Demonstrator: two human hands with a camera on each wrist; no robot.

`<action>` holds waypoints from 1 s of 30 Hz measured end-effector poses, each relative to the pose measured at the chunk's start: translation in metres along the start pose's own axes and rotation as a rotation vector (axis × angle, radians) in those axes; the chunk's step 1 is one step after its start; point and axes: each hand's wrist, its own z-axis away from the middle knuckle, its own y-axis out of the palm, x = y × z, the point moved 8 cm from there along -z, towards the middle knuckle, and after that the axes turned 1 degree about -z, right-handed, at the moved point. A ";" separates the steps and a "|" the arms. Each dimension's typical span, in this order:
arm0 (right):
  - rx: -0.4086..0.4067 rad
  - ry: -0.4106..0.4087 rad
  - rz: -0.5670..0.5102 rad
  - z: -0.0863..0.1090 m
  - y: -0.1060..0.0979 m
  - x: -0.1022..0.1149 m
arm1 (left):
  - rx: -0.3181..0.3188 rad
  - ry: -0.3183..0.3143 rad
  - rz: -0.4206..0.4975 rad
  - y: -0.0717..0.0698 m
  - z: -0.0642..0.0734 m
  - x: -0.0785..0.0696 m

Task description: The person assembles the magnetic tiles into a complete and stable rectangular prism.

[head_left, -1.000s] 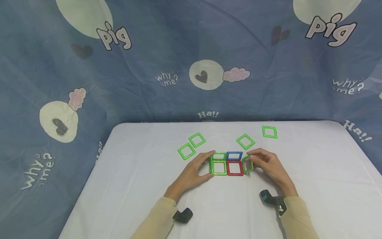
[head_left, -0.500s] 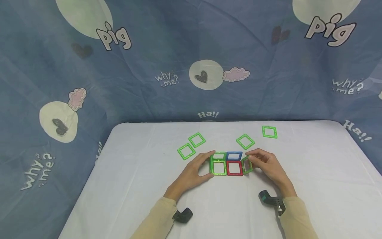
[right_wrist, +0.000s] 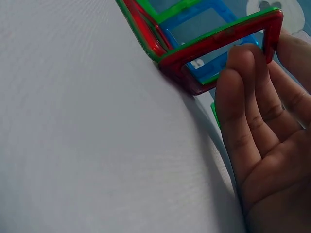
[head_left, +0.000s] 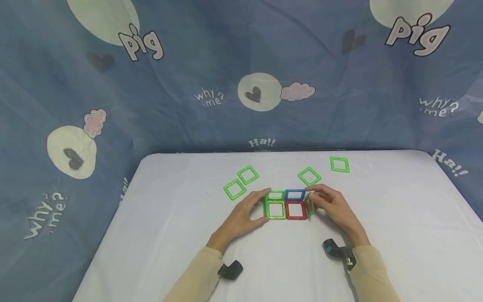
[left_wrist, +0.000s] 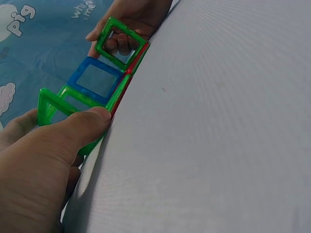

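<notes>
Green, red and blue square magnetic tiles form a small low structure. My left hand [head_left: 240, 218] spans its left green tile [head_left: 266, 209], the thumb at the near corner and the fingers at the far corner. A flat green tile [head_left: 277, 209] and red tile [head_left: 296, 210] lie side by side, with a blue tile [left_wrist: 96, 79] standing behind. My right hand [head_left: 336, 207] holds the tilted right-side tile [left_wrist: 121, 43], which looks green inside and red outside in the right wrist view. Its index finger reaches the blue tile's far corner; several fingers are curled against the outer side.
Two loose green tiles [head_left: 235, 189] lie behind the left hand. Another green tile [head_left: 309, 176] lies behind the structure, and one more green tile [head_left: 340, 164] near the back edge. All rest on a white-covered table [head_left: 166, 235]; a patterned blue curtain [head_left: 211, 54] hangs behind.
My right hand has moved left, bringing the right-side tile more upright, with the index finger now at the blue tile. My left hand stays in place on the left tile.
</notes>
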 end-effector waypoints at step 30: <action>-0.037 0.061 0.087 -0.006 -0.003 -0.006 | -0.008 0.031 0.040 0.001 -0.006 0.004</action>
